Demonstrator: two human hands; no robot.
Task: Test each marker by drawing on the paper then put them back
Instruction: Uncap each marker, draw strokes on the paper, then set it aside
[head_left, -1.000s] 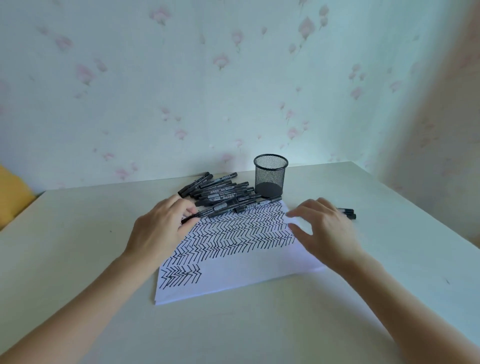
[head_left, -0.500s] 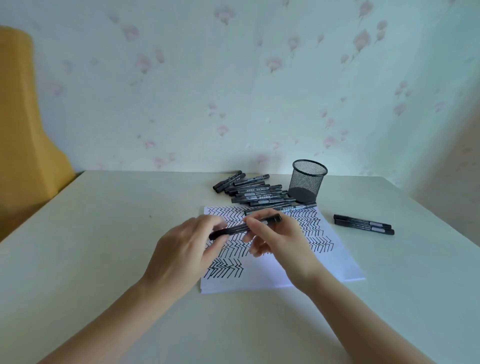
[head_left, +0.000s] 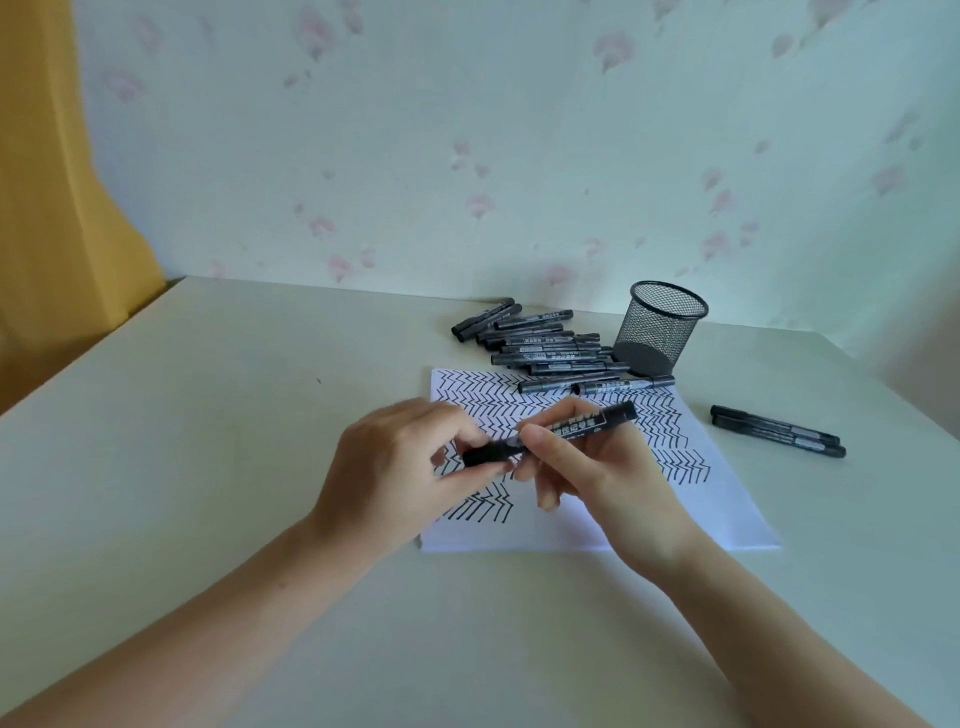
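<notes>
While both hands work above the paper (head_left: 717, 499), a black marker (head_left: 566, 426) is held between them, lying nearly level with its far end raised toward the right. The left hand (head_left: 395, 467) pinches the marker's left end, the cap end, between thumb and curled fingers; the right hand (head_left: 597, 473) grips the barrel with thumb and fingertips, its other fingers curled underneath. A pale label with dark printed characters runs along the barrel, but the writing is too small and blurred to read.

The paper lies flat on the pale table (head_left: 208, 415), most of it covered in rows of black zigzag strokes, with a bare white strip along its near edge. Beyond its far edge sits a pile of black markers (head_left: 545, 348), each carrying a grey label strip whose print cannot be made out; the nearest ones overlap the sheet's top edge. Just right of the pile stands a black mesh pen cup (head_left: 660, 327), upright. Two more markers (head_left: 779, 431) lie side by side on the table, right of the paper. Floral wallpaper (head_left: 519, 156) covers the wall behind.
</notes>
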